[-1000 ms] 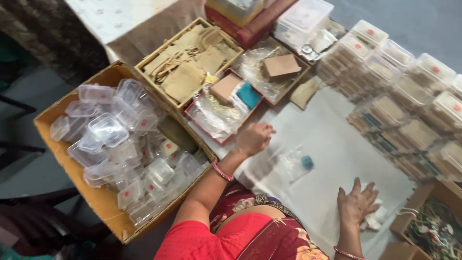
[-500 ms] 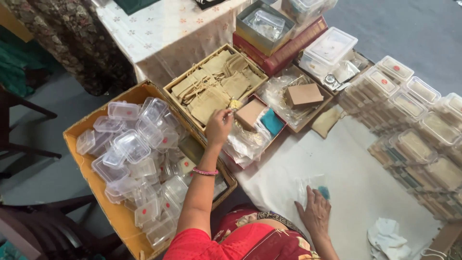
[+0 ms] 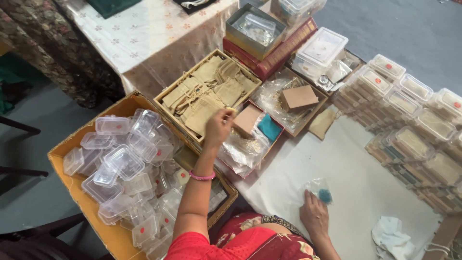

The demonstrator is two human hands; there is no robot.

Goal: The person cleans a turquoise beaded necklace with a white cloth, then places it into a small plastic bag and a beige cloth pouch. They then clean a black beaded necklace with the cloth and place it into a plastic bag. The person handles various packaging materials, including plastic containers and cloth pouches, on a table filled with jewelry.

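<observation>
From the head camera, the left hand (image 3: 219, 127) reaches forward over the near corner of a shallow wooden tray (image 3: 169, 92) filled with small tan cloth pouches (image 3: 207, 98). Its fingers are curled together in a pinch at the edge of one pouch; whether the pouch is truly gripped or only touched cannot be told from this angle. A pink bangle (image 3: 202, 176) circles that wrist.

The right hand (image 3: 314, 214) rests low on the white cloth of the bench (image 3: 356, 168), fingers spread and flat, its fingertips on a small clear plastic bag (image 3: 318, 188) that holds a blue item (image 3: 325, 195). It presses the bag down rather than closing round it.

Just right of the left hand lies a red-edged box (image 3: 250, 166) with a tan card, a teal piece and crumpled clear bags in it. Beyond that sits another tray with a brown cardboard box (image 3: 298, 97) on clear wrappings. To the left, a large cardboard carton (image 3: 67, 159) is heaped with small clear lidded plastic boxes (image 3: 122, 161). On the right, stacks of filled clear boxes (image 3: 409, 120) stand in rows, well apart from both hands. A crumpled white cloth (image 3: 392, 237) lies near the right forearm.
</observation>
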